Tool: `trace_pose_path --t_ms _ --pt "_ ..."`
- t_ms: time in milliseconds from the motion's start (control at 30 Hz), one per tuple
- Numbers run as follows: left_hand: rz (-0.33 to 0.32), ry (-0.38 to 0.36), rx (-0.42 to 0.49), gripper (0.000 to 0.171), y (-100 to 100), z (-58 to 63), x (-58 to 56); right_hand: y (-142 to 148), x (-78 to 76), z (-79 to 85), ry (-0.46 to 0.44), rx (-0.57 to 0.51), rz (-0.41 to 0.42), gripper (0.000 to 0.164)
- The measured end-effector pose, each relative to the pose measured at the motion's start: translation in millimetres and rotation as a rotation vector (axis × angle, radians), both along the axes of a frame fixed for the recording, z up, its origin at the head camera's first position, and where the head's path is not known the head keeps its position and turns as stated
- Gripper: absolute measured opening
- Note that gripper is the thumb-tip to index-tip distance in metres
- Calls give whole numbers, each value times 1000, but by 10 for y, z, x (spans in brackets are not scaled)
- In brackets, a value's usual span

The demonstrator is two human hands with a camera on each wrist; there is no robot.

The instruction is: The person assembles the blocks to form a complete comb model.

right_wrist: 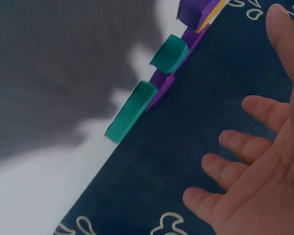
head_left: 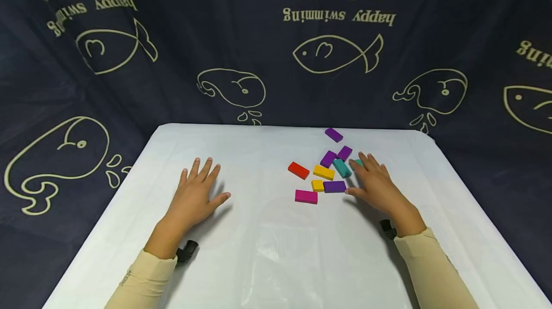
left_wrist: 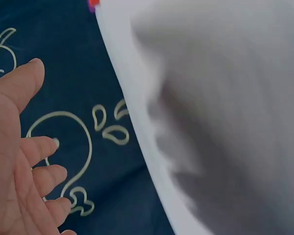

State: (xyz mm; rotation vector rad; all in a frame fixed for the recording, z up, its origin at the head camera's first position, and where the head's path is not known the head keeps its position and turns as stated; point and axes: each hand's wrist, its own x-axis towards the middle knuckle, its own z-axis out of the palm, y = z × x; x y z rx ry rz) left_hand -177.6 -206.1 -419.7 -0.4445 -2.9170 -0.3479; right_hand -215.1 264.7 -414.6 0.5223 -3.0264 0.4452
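Note:
Small coloured blocks lie loosely grouped right of the table's middle in the head view. Among them are a red block [head_left: 298, 170], a longer yellow block [head_left: 324, 172], a short yellow block [head_left: 317, 186] and a magenta block [head_left: 306, 197]. A purple block [head_left: 334, 187] lies beside the short yellow one. My right hand [head_left: 379, 187], fingers spread and holding nothing, hovers at the group's right side. It partly covers a teal block [right_wrist: 131, 112]; another teal block [head_left: 342, 168] sits just left of it. My left hand [head_left: 194, 199] is spread over the table's left part, away from the blocks.
Several more purple blocks, one of them [head_left: 334, 134] near the far edge, lie behind the group. The white table [head_left: 267, 261] ends at a dark cloth [head_left: 267, 26] with fish and whale drawings. A small black device [head_left: 187, 251] sits at the left wrist.

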Motion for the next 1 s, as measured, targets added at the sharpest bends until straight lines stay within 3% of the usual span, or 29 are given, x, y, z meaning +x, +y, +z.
trace_pose_path --t_ms 167,367,500,833,1000 --pt "-31 -48 124 84 289 -57 -47 -130 -200 24 -43 -9 67 85" --pt "18 -43 378 73 754 -100 -125 -343 -433 59 -78 -37 186 80" --pt "23 -93 491 68 1039 -104 -175 -502 -567 63 -90 -29 248 79" --pt "-7 -290 570 69 1566 -145 -237 -764 -862 -16 -164 5 328 75" --pt "-11 -309 567 68 1737 -186 -233 -855 -935 -38 -229 -29 371 75"
